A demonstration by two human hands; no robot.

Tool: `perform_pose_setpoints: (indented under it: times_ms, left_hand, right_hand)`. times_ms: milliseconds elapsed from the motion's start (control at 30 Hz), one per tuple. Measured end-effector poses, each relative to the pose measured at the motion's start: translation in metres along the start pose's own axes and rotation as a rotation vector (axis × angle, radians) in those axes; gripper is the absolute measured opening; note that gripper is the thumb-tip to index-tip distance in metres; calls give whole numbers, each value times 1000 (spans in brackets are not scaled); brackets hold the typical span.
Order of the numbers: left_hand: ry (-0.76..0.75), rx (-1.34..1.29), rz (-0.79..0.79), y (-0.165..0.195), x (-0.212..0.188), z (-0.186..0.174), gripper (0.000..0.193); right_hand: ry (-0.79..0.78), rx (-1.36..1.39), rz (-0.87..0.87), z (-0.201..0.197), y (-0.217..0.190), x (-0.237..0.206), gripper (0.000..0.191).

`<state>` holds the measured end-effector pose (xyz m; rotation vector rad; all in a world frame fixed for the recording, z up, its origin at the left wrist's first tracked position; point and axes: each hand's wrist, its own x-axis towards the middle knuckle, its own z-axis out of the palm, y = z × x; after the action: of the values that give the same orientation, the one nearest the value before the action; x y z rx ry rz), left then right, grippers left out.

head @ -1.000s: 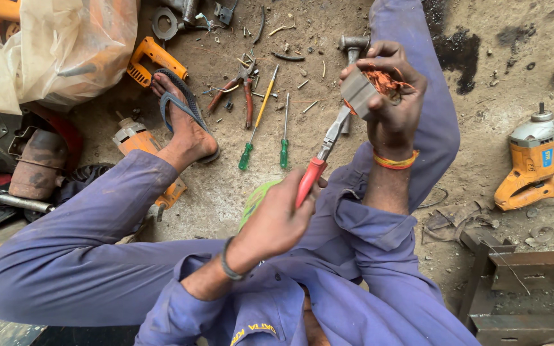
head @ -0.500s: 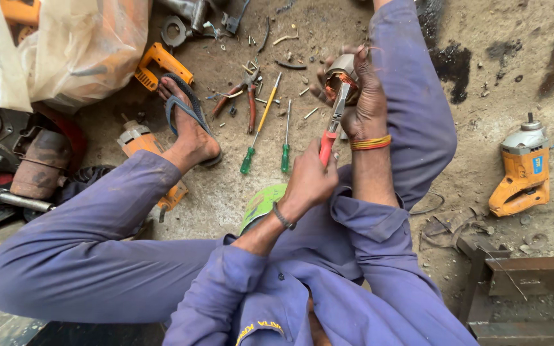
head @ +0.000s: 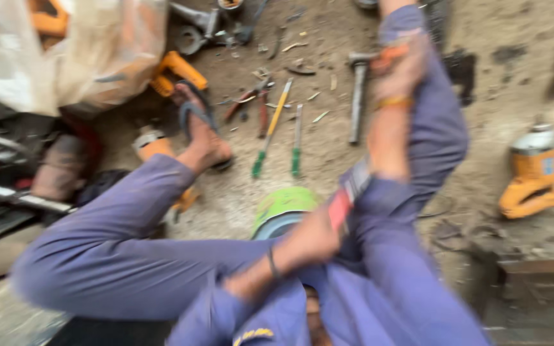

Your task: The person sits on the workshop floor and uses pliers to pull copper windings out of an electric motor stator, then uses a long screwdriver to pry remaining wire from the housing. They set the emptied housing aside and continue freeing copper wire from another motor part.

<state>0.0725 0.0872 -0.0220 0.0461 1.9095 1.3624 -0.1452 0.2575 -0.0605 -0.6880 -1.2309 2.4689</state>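
Note:
The frame is motion-blurred. My left hand is low by my lap and grips red-handled pliers, jaws pointing up toward my right forearm. My right hand is stretched out over my right knee, wearing an orange wristband. It looks closed on a small part with copper-coloured wire, though blur hides the detail. That hand hovers just right of a hammer lying on the dirt floor. The pliers and the part are apart.
My sandalled left foot rests beside two green-handled screwdrivers and red pliers. A green round object sits by my lap. Orange power tools lie right and top left, near a plastic bag.
My left hand has pulled the pliers down and away from the part to my lap. My right hand has moved out toward the hammer. The view has swung and blurred.

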Motion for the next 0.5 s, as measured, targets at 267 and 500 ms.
perform_pose_setpoints:
  times_ms: [267,500]
  left_hand:
    - [150,-178,-209,-84,-43,-59,15]
    - [20,-100,69,-7,-10,-58,13]
  right_hand:
    - [-374,234,174,-25,0,-14,29]
    - [-290,140,322,-14,9,-41,29]
